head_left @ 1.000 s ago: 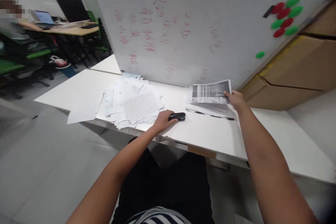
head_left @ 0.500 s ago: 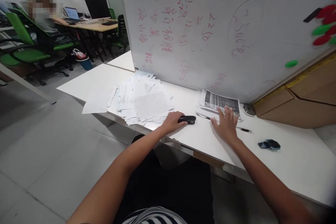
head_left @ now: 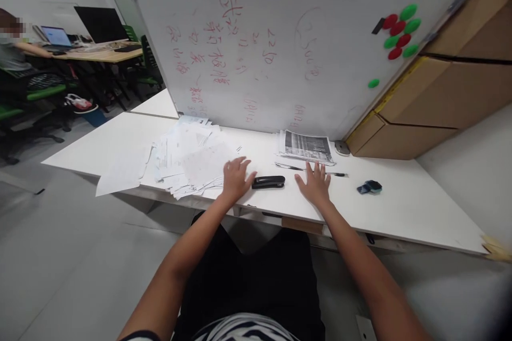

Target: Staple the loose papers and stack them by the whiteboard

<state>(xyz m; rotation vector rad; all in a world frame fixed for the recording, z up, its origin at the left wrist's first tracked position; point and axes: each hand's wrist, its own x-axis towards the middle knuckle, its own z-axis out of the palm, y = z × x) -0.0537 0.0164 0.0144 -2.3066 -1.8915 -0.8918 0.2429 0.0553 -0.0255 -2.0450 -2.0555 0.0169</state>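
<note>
My left hand [head_left: 236, 178] is open, fingers apart, between the loose papers and a black stapler [head_left: 269, 182]. Its thumb is close by the stapler's left end; whether they touch I cannot tell. A spread heap of white papers [head_left: 188, 154] lies to the left of that hand. My right hand [head_left: 316, 184] rests open on the white desk with its fingers spread. Under its fingertips runs a thin pen [head_left: 341, 175], partly covered by the fingers. Just beyond lies a stack of printed sheets [head_left: 307, 147] with a dark picture on top.
A whiteboard [head_left: 332, 64] with red writing and round magnets stands along the desk's [head_left: 400, 202] back. Cardboard boxes [head_left: 424, 133] are piled at the right, near a computer mouse [head_left: 341, 147]. Small dark blue objects [head_left: 370, 187] lie right of my hand. Another person [head_left: 18, 58] sits far left.
My left hand has let go of the stapler and opened to its left. My right hand has drawn back slightly from the printed sheets. The view has swung to the right.
</note>
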